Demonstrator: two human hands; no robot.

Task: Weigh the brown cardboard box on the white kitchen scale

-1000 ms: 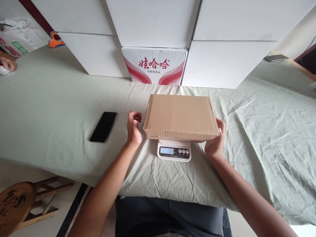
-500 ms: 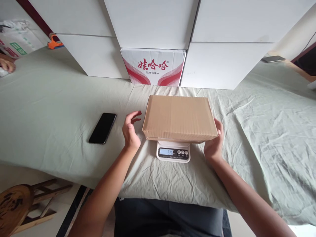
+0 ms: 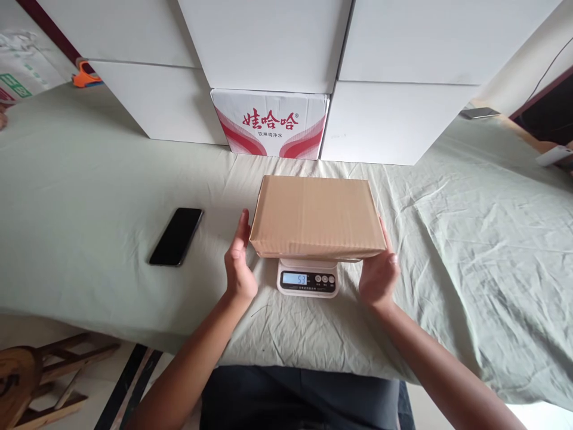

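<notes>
A closed brown cardboard box (image 3: 317,215) rests on a white digital scale (image 3: 307,291). Its underside hides most of the weighing plate, while the lit display in front seems to read 53. My left hand (image 3: 240,263) is upright beside the box's left side, fingers stretched out, very close to the edge or just touching it. At the front right corner is my right hand (image 3: 379,276), its fingers extended along the right side and partly hidden behind the box.
A black phone (image 3: 176,236) lies to the left on the green cloth (image 3: 89,239). Behind stand stacked white boxes (image 3: 380,122) and a red-and-white printed carton (image 3: 271,122). Orange-handled item (image 3: 85,74) sits far left; another phone (image 3: 480,113) lies far right. A wooden stool (image 3: 27,376) stands lower left.
My left hand has straightened its fingers and come closer to the box. My right hand has shifted slightly toward the front corner. The display has gone from 54 to 53, and the view has shifted slightly.
</notes>
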